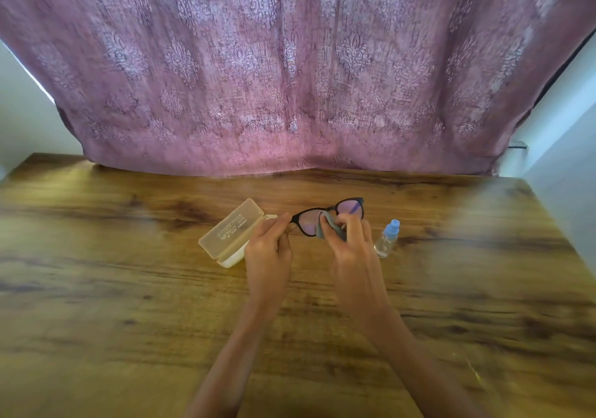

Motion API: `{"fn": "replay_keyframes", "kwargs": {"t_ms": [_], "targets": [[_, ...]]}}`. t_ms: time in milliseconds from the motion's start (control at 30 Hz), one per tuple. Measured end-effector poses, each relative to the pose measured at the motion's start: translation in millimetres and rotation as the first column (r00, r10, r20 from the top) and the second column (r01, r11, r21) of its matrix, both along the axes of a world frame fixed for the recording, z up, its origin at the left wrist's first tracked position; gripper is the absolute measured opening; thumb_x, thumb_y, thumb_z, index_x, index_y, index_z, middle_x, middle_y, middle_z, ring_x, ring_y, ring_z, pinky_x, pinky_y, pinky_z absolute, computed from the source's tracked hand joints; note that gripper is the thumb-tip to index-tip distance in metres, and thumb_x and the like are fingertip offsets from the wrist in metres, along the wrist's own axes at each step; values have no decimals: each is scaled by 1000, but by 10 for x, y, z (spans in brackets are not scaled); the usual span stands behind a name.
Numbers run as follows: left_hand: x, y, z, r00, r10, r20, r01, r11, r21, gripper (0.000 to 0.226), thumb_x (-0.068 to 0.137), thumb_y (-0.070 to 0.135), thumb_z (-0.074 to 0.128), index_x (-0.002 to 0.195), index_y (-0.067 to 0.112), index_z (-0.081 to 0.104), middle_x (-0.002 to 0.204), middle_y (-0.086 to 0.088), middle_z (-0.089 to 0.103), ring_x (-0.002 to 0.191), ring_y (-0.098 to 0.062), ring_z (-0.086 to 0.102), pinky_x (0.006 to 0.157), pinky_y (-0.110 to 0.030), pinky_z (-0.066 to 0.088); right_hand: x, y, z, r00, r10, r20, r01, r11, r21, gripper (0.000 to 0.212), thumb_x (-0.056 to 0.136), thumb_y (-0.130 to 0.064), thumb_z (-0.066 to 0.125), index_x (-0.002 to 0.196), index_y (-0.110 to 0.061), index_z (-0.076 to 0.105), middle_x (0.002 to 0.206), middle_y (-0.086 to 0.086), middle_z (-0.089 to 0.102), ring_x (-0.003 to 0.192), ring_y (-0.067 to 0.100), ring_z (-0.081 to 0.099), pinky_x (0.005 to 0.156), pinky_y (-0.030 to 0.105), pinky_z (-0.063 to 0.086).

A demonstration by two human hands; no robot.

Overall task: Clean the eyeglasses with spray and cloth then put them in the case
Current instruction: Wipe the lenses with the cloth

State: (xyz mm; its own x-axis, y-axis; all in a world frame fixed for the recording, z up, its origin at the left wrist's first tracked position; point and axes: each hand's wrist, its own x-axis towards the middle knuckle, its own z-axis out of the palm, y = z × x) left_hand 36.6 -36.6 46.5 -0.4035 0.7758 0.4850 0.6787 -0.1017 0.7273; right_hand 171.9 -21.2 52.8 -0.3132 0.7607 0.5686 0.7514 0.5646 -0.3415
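Head view: left hand [269, 250] pinches the eyeglasses [350, 209] at one frame corner, grip closed on the rim. Right hand [351, 250] has its grip clamped on the grey cloth [325, 229], pressed to the lens nearer the left hand. The glasses appear held just above the tabletop [129, 256], between the open case [230, 232] and the spray bottle [387, 240]. Risks, as judged: a one-corner hold means hard rubbing could twist the frame or slip it loose, and the right hand works close to the bottle, so a wide stroke might tip it.

left hand [267, 250] gripping eyeglasses [329, 219], right hand [350, 250] pressing cloth [325, 229]
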Motion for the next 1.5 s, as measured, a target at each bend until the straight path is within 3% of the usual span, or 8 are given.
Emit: {"fn": "replay_keyframes", "kwargs": {"t_ms": [200,400,500,600,733,1000,1233,1500], "targets": [[26,-15,26,1000,-27,-5,27,1000,-6,29,85,-10,58,109,0,70,100,-12,71,90,-23,65,76,-36,55,-129,-59,62,996,85,28,-85,996,-1,37,94,-6,40,121,-1,65,106,11,56,92,23,53,72,26,55],[15,-20,23,1000,2,-7,-2,1000,8,26,87,-7,59,108,1,70,98,-9,71,88,-13,63,80,-14,45,-18,33,59,1000,6,27,-5,999,-41,48,74,21,68,120,6,64,101,19,61,89,31,59,71,32,57],[14,-14,33,1000,11,3,-11,1000,-2,27,87,-7,57,109,1,70,98,-11,71,87,-19,66,77,-22,48,43,3,32,1000,-9,17,9,999,-30,44,76,19,68,118,7,65,101,19,62,86,31,59,69,30,57],[15,-17,41,1000,12,13,-12,1000,-13,27,88,-6,56,111,2,69,99,-12,71,87,-22,66,76,-27,51,18,-76,12,1000,20,-3,-20,1000,9,30,94,-2,49,117,7,65,102,17,63,89,28,59,72,29,56],[13,-18,33,1000,-8,28,9,999,-31,29,87,-8,56,113,2,68,102,-12,69,87,-23,65,71,-37,57,-64,-121,43,997,76,-11,-76,997,-5,42,97,-13,34,116,2,68,103,14,63,95,22,55,69,28,57],[44,-2,38,1000,-7,-27,7,1000,-14,30,85,-9,59,110,3,70,101,-9,71,93,-17,64,83,-16,45,-128,-28,51,996,94,6,-94,996,0,35,95,-8,42,120,-1,66,108,13,61,93,25,57,67,31,57],[-5,18,54,999,10,-49,-10,1000,-16,27,86,-8,57,109,1,70,99,-12,71,88,-22,66,77,-21,47,-52,-76,-88,994,112,4,-112,994,8,36,85,7,58,119,0,65,108,15,59,94,27,56,66,33,58],[7,30,66,1000,0,-31,0,1000,-6,31,84,-10,57,110,3,70,99,-11,71,87,-17,65,77,-15,44,-126,-14,6,995,101,18,-102,994,50,40,93,-8,38,121,-2,66,111,10,54,94,24,55,65,30,57]]}}
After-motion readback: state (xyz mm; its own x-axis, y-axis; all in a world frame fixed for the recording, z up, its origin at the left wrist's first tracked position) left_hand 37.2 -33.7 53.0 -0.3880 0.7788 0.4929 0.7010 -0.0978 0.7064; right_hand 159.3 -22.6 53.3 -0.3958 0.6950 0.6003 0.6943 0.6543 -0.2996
